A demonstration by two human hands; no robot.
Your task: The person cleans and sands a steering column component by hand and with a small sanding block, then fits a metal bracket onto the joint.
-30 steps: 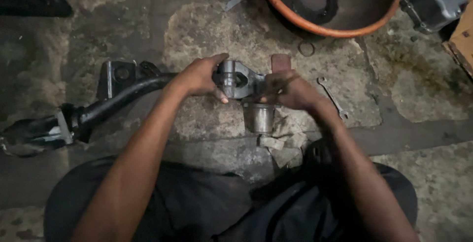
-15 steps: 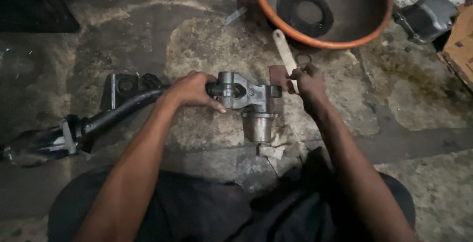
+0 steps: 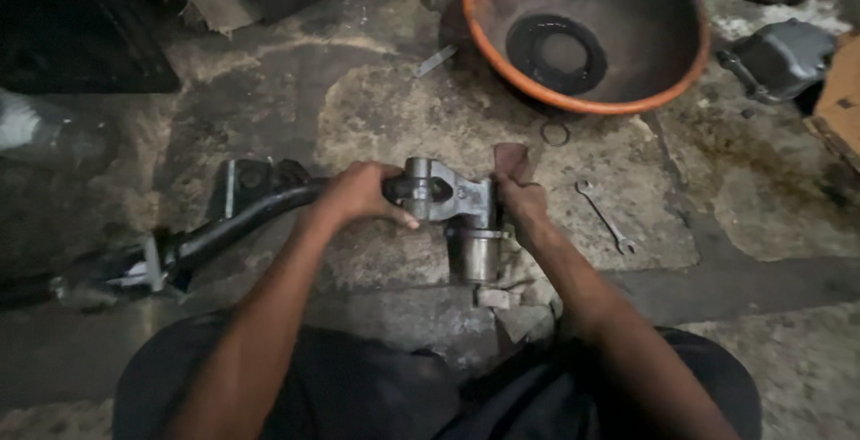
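A grey metal joint (image 3: 448,196) with a short cylinder hanging under it sits on the end of a dark shaft (image 3: 237,225), low over the stone floor. My left hand (image 3: 358,194) is wrapped around the shaft right where it meets the joint. My right hand (image 3: 524,209) presses its curled fingers against the joint's right side. A brownish block (image 3: 512,160) stands just above those fingers, touching the joint. No tool shows in my right hand.
A large orange-rimmed bowl (image 3: 502,64) with a dark ring inside lies ahead. A small spanner (image 3: 607,218) and a thin wire ring (image 3: 554,133) lie right of the joint. A grey metal housing (image 3: 781,59) sits at far right. Stone chunks (image 3: 511,310) lie under the cylinder.
Half a second ago my right hand was raised with a wooden-handled tool beside the joint. Now it is down against the joint and the handle is out of sight. My left hand kept its grip.
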